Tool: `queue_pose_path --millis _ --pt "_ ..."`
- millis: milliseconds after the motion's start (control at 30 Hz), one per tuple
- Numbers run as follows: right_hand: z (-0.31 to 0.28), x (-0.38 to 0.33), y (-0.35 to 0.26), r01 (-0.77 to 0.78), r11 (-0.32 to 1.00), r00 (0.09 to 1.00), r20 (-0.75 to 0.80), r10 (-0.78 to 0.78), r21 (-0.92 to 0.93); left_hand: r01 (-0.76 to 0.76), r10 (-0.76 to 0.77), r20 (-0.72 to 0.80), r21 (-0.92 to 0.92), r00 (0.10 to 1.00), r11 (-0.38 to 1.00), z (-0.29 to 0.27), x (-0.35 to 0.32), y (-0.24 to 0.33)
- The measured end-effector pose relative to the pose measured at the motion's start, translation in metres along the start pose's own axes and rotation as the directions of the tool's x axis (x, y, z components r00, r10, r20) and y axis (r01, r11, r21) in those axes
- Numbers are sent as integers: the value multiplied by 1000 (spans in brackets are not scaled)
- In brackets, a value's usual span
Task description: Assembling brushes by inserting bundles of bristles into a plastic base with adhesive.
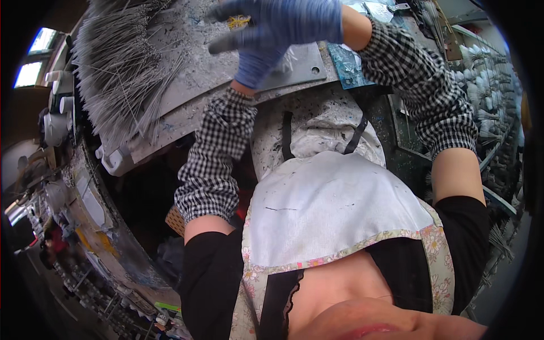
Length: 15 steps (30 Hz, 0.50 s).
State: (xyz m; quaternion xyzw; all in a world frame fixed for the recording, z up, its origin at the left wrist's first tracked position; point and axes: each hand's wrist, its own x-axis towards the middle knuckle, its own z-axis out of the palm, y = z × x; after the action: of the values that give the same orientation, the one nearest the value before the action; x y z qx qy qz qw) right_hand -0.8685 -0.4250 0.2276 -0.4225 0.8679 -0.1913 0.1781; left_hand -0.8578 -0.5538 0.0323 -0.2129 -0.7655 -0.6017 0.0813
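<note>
A big pile of thin grey sticks [116, 62] sits on the messy desk [187, 107], to the left of the left hand [256, 67]. A little yellow thing [238, 21] peeks out between the spread fingers of the right hand. The left hand is mostly hidden, so I cannot tell if it holds anything. The right hand [286, 24], blurry in its blue glove, crosses over it, stretched wide. Just right of the left hand is a flat grey plate [309, 61]; farther right, a shiny blue sheet [348, 65].

I'm seeing a white jug [118, 162] and a bright window [29, 74] on my left; a loaded rack [500, 200] is standing right of me.
</note>
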Motion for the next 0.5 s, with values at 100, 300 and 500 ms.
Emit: queue_pose_path --millis 100,300,500 --pt "30 8 35 659 728 609 -701 -371 187 -148 185 -58 396 981 906 -29 4 30" --pt "183 0 88 115 974 764 -644 39 195 -151 -90 -515 -407 852 901 4 -4 74" --pt "212 -11 88 301 757 788 -599 145 579 180 -164 231 -51 959 982 -34 -39 -1"
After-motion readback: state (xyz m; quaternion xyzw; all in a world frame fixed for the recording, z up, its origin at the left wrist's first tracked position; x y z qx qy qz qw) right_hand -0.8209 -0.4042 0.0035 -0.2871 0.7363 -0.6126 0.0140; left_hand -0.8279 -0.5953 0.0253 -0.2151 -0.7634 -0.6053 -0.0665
